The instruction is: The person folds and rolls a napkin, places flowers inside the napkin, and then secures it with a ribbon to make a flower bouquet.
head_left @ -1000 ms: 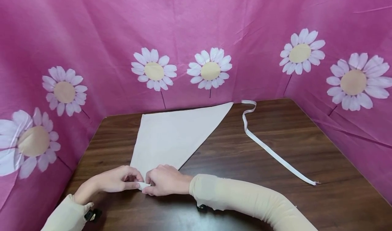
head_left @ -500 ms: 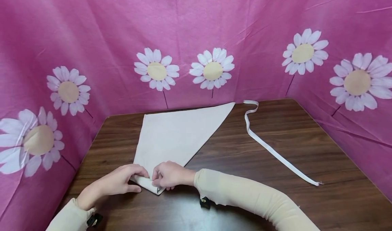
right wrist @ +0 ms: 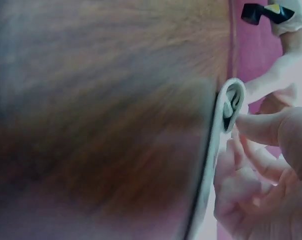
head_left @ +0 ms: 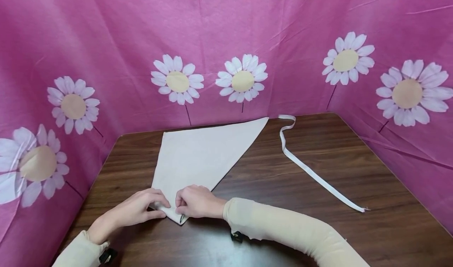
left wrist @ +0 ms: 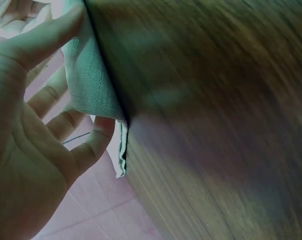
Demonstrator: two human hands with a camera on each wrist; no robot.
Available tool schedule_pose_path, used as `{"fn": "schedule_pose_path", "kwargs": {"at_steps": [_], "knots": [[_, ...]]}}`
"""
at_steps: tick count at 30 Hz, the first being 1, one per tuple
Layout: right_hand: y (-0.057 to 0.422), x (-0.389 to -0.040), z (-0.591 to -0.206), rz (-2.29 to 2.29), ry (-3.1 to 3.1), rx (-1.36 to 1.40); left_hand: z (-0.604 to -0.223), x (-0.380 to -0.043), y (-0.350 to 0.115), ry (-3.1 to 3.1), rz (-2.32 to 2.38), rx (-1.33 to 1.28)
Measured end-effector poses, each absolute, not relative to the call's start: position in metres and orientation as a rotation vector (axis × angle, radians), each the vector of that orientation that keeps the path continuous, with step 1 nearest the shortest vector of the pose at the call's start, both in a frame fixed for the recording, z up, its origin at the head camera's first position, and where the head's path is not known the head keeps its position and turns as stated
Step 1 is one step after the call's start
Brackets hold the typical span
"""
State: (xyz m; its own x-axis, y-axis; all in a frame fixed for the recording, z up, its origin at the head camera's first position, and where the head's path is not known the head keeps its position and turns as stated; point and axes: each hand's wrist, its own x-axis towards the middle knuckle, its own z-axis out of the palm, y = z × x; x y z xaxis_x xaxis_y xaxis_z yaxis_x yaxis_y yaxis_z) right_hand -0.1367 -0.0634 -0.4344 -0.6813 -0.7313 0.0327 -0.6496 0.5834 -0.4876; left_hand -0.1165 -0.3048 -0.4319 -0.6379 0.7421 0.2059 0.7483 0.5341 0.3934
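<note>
An off-white cloth (head_left: 201,157) lies on the wooden table, its near corner rolled over into a small flat tube. My left hand (head_left: 138,208) holds the left part of the roll, thumb on the near side and fingers over the top. At the roll's right end, my right hand (head_left: 198,202) has curled fingers, with the thumb pressed to the fold. The right wrist view looks into the coiled open end of the roll (right wrist: 233,97). Seen from the left wrist, the cloth fold (left wrist: 93,82) sits between thumb and fingers.
A narrow white ribbon (head_left: 311,174) lies on the right side of the table (head_left: 301,235), kinked at its far end. Behind and beside the table hangs a pink curtain (head_left: 226,23) printed with daisies. Black wrist devices (head_left: 107,255) sit at both cuffs.
Both hands were close together at the near corner, pinching its tip; they have since moved apart along the fold. The rolled end now shows between them, and the ribbon has stayed put.
</note>
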Motion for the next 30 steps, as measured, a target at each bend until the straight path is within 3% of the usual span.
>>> {"fn": "schedule_pose_path", "kwargs": {"at_steps": [10, 23, 30], "knots": [[-0.064, -0.134, -0.432, -0.775, 2.574, -1.219, -0.429, -0.12, -0.302, -2.705, -0.855, -1.364], [-0.062, -0.148, -0.43, -0.941, 2.404, -0.898, -0.426, -0.121, -0.302, -2.734, -0.818, -1.22], [-0.063, -0.152, -0.434, -0.982, 2.401, -0.905, -0.425, -0.122, -0.303, -2.723, -0.7, -1.251]]}}
